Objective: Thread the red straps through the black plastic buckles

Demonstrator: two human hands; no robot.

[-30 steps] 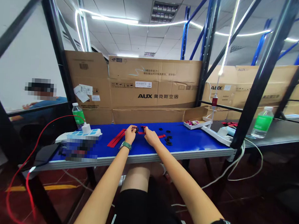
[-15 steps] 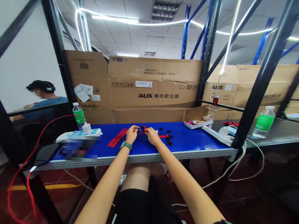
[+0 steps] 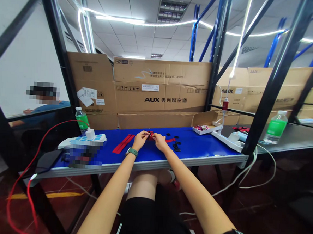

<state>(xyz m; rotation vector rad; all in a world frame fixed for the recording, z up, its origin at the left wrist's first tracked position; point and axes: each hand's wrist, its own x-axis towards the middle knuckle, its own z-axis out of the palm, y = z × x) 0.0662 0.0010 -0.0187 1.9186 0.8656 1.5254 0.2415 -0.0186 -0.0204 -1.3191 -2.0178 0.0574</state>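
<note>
My left hand (image 3: 140,140), with a watch on its wrist, pinches a small black piece that looks like a buckle; the fingers partly hide it. Close beside it, my right hand (image 3: 159,142) is closed on a red strap (image 3: 151,137). Strap and black piece meet between the fingertips, but whether one passes through the other I cannot tell. A red strap end (image 3: 171,140) lies to the right of my right hand. Near it are several small black pieces (image 3: 177,149). Long red straps (image 3: 123,144) lie left of my left hand.
On the blue tabletop (image 3: 202,148) stand a white box (image 3: 207,129) with small items, a power strip (image 3: 96,138) and a green-labelled bottle (image 3: 81,119). Cardboard (image 3: 163,92) closes off the back. Another person (image 3: 51,105) sits at left. A second bottle (image 3: 276,127) stands right of the post.
My left hand has moved slightly right, bringing the black piece up to the red strap at my right hand. My right hand has barely shifted.
</note>
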